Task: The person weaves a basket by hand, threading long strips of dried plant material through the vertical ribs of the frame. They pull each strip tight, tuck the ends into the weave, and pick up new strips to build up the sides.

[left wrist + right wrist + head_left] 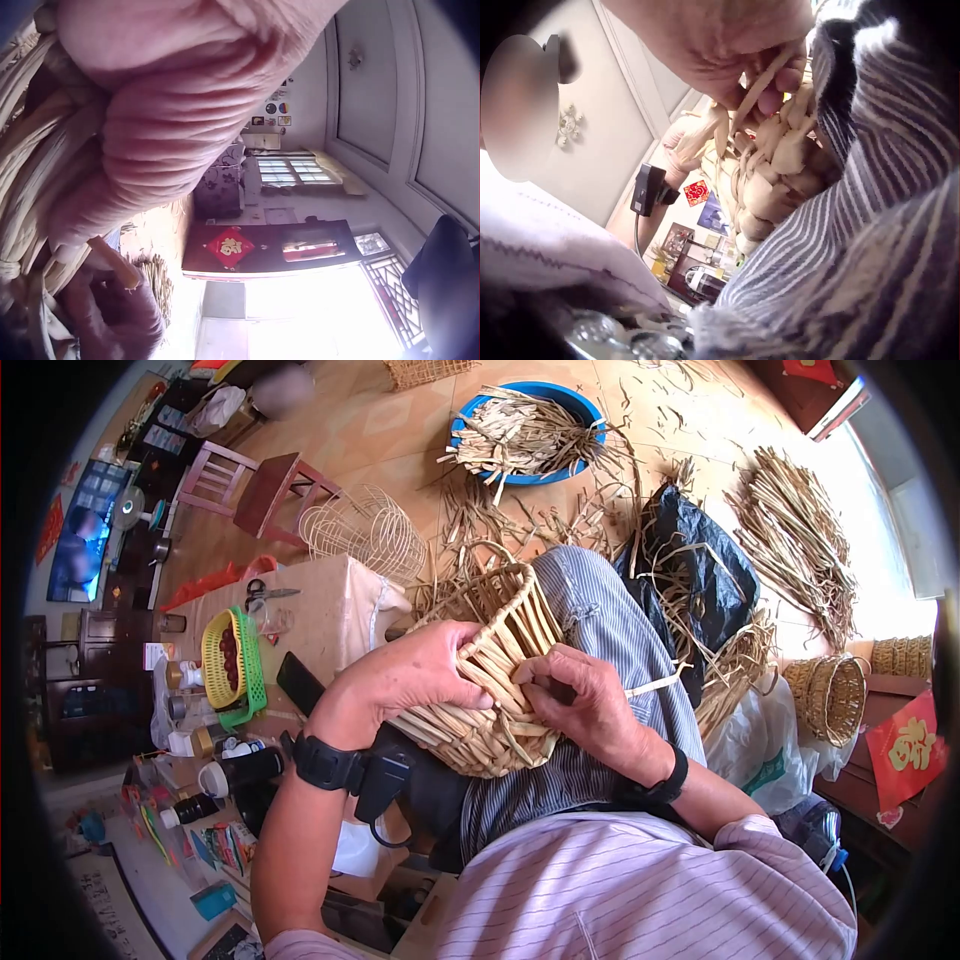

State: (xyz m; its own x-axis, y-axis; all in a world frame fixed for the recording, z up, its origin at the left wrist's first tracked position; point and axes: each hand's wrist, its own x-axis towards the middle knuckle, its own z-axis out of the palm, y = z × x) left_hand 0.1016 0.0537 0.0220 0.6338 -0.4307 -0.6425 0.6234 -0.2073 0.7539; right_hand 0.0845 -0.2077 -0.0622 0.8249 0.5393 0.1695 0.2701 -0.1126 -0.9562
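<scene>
There, a half-woven straw basket (487, 675) lay on the person's lap, left hand (415, 675) curled around its side wall, right hand (585, 705) pinching a loose straw strip (761, 82) against the weave, blue basin (585, 405) of straw on the floor beyond.

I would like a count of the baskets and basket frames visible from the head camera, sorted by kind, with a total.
Woven straw basket gripped by the left hand and worked by the right hand: 1
Small woven basket on the right: 1
Bare wire basket frame: 1
Green and yellow plastic basket: 1
Total: 4
</scene>
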